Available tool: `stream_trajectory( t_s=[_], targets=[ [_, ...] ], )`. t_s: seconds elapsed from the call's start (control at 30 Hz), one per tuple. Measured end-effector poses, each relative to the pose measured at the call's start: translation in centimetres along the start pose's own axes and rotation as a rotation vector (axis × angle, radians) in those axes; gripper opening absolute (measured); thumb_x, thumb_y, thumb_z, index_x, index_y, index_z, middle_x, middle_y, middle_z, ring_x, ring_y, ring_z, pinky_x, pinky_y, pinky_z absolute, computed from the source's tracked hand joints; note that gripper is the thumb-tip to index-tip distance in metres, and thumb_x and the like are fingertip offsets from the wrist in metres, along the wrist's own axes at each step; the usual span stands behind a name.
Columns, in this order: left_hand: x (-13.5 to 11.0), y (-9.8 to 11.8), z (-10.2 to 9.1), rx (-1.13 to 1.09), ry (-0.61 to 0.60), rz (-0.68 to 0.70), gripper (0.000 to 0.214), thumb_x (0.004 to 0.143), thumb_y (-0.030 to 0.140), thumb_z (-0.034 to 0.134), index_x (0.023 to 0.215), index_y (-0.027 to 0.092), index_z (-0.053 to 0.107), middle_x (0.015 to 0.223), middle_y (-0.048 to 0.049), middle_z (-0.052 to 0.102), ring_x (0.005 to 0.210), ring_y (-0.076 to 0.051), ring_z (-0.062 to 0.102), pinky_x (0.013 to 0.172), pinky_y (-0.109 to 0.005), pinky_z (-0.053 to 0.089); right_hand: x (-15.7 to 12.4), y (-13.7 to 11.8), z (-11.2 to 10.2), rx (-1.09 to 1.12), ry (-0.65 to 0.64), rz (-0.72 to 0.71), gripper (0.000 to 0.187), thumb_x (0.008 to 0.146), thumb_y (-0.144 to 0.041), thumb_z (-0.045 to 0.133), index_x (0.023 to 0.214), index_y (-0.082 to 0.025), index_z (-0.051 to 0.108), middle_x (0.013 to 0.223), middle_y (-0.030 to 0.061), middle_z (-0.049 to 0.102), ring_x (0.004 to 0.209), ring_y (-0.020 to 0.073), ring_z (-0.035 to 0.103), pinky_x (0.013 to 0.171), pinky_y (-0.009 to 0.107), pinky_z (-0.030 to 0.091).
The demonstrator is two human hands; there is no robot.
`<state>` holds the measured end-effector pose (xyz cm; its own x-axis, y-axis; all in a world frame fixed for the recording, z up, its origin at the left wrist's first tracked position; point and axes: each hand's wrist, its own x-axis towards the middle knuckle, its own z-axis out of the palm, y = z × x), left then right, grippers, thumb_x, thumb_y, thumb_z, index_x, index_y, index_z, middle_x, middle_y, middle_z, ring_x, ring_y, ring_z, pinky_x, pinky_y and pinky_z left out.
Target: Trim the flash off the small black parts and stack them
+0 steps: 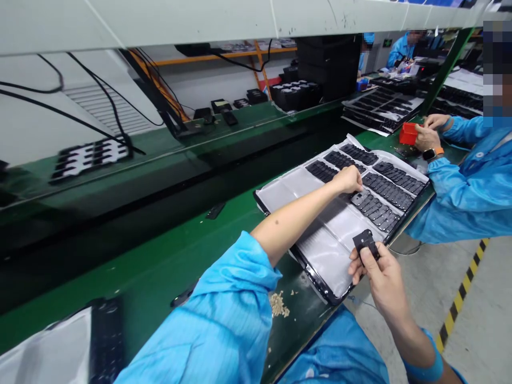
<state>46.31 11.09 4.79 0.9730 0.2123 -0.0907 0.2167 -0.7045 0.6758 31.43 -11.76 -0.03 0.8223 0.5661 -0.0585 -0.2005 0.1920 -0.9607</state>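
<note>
My right hand (384,272) grips a small flat black plastic part (365,243) between thumb and fingers, near the front edge of the bench. My left hand (349,180) reaches across a tray lined with white sheet (280,189). Its fingers are pinched together at the end of a row of black plastic parts (376,210), and whatever is between them is hidden. More black parts (394,191) lie in overlapping rows over the tray's far half. On the near half, bare white lining shows.
To the right, a co-worker in blue handles a red box (408,133). Small beige crumbs (279,305) lie on the green bench (160,250). Another lined tray (60,346) is at lower left. Stacked black sheets (382,109) stand beyond, and a shelf edge (200,21) crosses overhead.
</note>
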Motion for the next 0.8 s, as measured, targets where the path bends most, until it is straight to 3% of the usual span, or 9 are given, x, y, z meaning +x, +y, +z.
stream_trajectory(
  t_s=[0.13, 0.2, 0.27, 0.33, 0.43, 0.47, 0.53, 0.63, 0.8],
  targets=[
    [-0.7, 0.8, -0.2, 0.064, 0.030, -0.006, 0.011, 0.077, 0.010, 0.087, 0.082, 0.015, 0.079, 0.093, -0.0075, 0.080, 0.100, -0.024, 0.075, 0.099, -0.034, 0.056, -0.1, -0.2, -0.1, 0.013, -0.024, 0.013, 0.045, 0.094, -0.062, 0.078, 0.092, -0.020, 0.063, 0.082, 0.0025, 0.074, 0.054, 0.0113, 0.066, 0.045, 0.021, 0.055],
    [-1.7, 1.4, -0.7, 0.074, 0.061, 0.004, 0.007, 0.082, 0.011, 0.083, 0.086, 0.015, 0.079, 0.104, -0.0104, 0.080, 0.111, -0.027, 0.073, 0.103, -0.037, 0.055, -0.1, -0.3, -0.3, 0.053, -0.024, 0.024, 0.044, 0.095, -0.061, 0.078, 0.094, -0.020, 0.062, 0.084, 0.0018, 0.073, 0.055, 0.0106, 0.065, 0.045, 0.020, 0.053],
    [-3.6, 1.8, -1.5, 0.061, 0.067, 0.032, 0.003, 0.092, 0.017, 0.076, 0.090, 0.015, 0.078, 0.104, -0.0107, 0.081, 0.109, -0.025, 0.074, 0.100, -0.036, 0.055, 0.0, -0.4, -0.5, 0.095, -0.004, 0.026, 0.041, 0.097, -0.059, 0.077, 0.097, -0.022, 0.060, 0.085, 0.0005, 0.072, 0.055, 0.0098, 0.064, 0.044, 0.019, 0.051],
    [-6.3, 1.7, -2.3, -0.060, -0.047, 0.083, 0.019, 0.102, 0.028, 0.067, 0.093, 0.015, 0.077, 0.096, -0.0090, 0.081, 0.092, -0.019, 0.076, 0.086, -0.030, 0.057, 0.4, -0.4, -0.6, 0.124, 0.031, 0.012, 0.038, 0.098, -0.057, 0.076, 0.100, -0.023, 0.058, 0.085, -0.0010, 0.071, 0.054, 0.0089, 0.062, 0.044, 0.018, 0.049],
    [-10.7, 0.9, -2.9, -0.472, -0.402, 0.158, 0.024, 0.102, 0.035, 0.067, 0.099, 0.014, 0.077, 0.094, -0.0077, 0.080, 0.079, -0.014, 0.073, 0.073, -0.025, 0.053, 1.2, -0.2, -0.1, 0.122, 0.084, -0.027, 0.038, 0.100, -0.057, 0.073, 0.102, -0.023, 0.056, 0.083, -0.0024, 0.070, 0.053, 0.0087, 0.061, 0.046, 0.019, 0.048],
    [-11.8, 0.6, -2.8, -0.573, -0.456, 0.168, 0.020, 0.097, 0.034, 0.074, 0.097, 0.014, 0.077, 0.092, -0.0068, 0.079, 0.079, -0.013, 0.072, 0.074, -0.025, 0.053, 1.5, -0.2, 0.1, 0.113, 0.095, -0.044, 0.038, 0.101, -0.057, 0.072, 0.103, -0.024, 0.055, 0.082, -0.0025, 0.070, 0.054, 0.0091, 0.061, 0.047, 0.020, 0.049],
    [-12.9, 0.0, -2.6, -0.674, -0.442, 0.170, 0.017, 0.087, 0.027, 0.084, 0.092, 0.014, 0.075, 0.086, -0.0041, 0.077, 0.078, -0.012, 0.070, 0.077, -0.026, 0.054, 2.0, -0.1, 0.7, 0.094, 0.101, -0.078, 0.037, 0.102, -0.057, 0.070, 0.106, -0.024, 0.054, 0.084, -0.0020, 0.071, 0.056, 0.0101, 0.064, 0.049, 0.021, 0.050],
    [-11.6, -0.3, -2.4, -0.666, -0.315, 0.174, 0.012, 0.088, 0.022, 0.081, 0.087, 0.013, 0.074, 0.078, -0.0020, 0.074, 0.072, -0.010, 0.067, 0.074, -0.025, 0.053, 2.3, -0.2, 1.2, 0.050, 0.053, -0.097, 0.038, 0.103, -0.056, 0.068, 0.117, -0.025, 0.049, 0.096, 0.0012, 0.077, 0.060, 0.0118, 0.068, 0.053, 0.024, 0.054],
    [-4.6, 0.0, -3.4, -0.302, -0.100, 0.123, 0.013, 0.091, 0.008, 0.070, 0.078, 0.012, 0.073, 0.067, 0.0003, 0.068, 0.062, -0.010, 0.063, 0.067, -0.023, 0.050, 1.1, -0.5, 1.3, -0.063, -0.019, -0.064, 0.050, 0.103, -0.053, 0.068, 0.135, -0.025, 0.044, 0.103, 0.0060, 0.080, 0.056, 0.0125, 0.066, 0.051, 0.026, 0.053]
  ],
)
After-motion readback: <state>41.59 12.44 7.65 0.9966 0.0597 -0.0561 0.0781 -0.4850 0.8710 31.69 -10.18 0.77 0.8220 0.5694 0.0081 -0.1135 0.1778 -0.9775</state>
